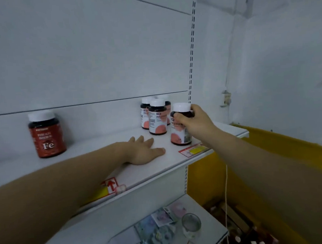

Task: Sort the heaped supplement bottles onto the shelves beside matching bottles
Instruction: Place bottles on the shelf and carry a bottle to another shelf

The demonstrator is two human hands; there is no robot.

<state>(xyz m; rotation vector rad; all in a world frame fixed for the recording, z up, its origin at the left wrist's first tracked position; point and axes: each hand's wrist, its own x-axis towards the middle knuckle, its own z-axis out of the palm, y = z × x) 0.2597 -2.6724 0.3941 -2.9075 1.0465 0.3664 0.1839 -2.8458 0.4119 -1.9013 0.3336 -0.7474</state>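
Head view, read from the near foreground to the back panel. Lowest and nearest, a lower shelf [99, 229] carries a blurred scatter of small packets [160, 228] and a clear glass jar [191, 225]; a yellow bin [285, 162] stands to the right. Above it, the upper shelf [109, 156] bears price tags along its front lip. The left hand [142, 151] lies flat on this shelf, palm down, fingers straight and spread, holding nothing; it appears to serve as a brace. The right hand [191, 119] grips the held bottle [181, 125] round its dark shoulder just under the white cap, thumb in front, fingers curled behind. This bottle stands near the front right edge of the upper shelf, upright or very nearly so; whether its base is fully seated cannot be told. Just behind and to its left stands the matching group [156, 115] of dark bottles with white caps and pink-and-white labels, so the placement seems correct. Well apart at far left stands a red Fe bottle [46, 134], a different product.

Good practice for this step, as a judgement: seat the base flat, push the bottle back from the lip until it is just beside the group, turn the label forward, and release only once it stands steady, without knocking its neighbours.
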